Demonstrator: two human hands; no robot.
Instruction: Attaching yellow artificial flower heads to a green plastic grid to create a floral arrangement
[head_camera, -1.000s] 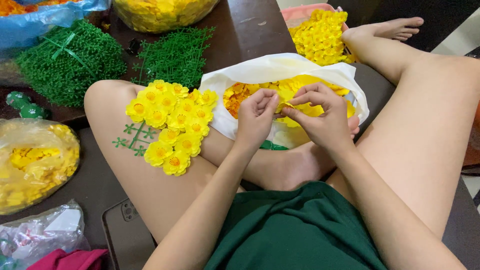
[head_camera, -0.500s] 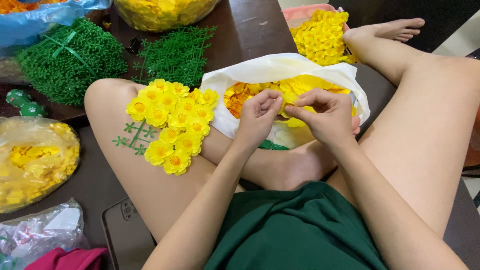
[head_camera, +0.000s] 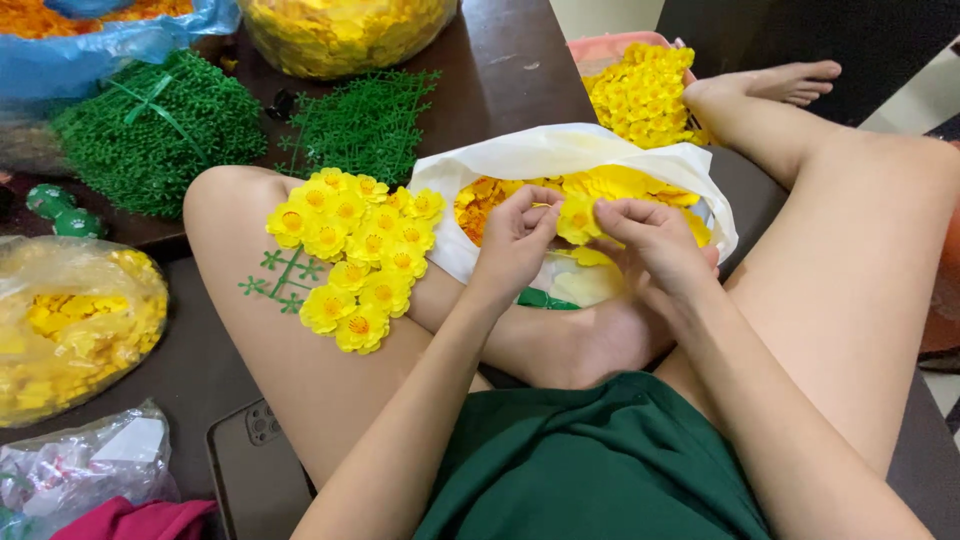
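We sit cross-legged, both hands raised over a white plastic bag (head_camera: 560, 155) of yellow and orange fabric petals. Right hand (head_camera: 655, 245) pinches one yellow artificial flower (head_camera: 578, 220) between thumb and fingertips; left hand (head_camera: 515, 240) meets it from the other side, its fingers closed narrow on the same bloom — both grips tight, no gap showing. The flower sits directly between the two grips, just above the bag's mouth.

To do this well, in our judgement: keep the pinch at the flower's centre so the petals stay flat, and hold it over the bag so loose pieces drop back in.

Left of the left grip, touching the thigh — a finished cluster of yellow flowers (head_camera: 355, 260) on a green plastic stem (head_camera: 275, 280). Farther out beyond that, on the dark desk (head_camera: 510, 60), bundles of green stems (head_camera: 150, 130). Past the right grip, a pink basket (head_camera: 600, 48) of more yellow blooms. Near the left elbow side, a clear bag of yellow petals (head_camera: 75, 330) and a phone (head_camera: 255, 470) lying face down.
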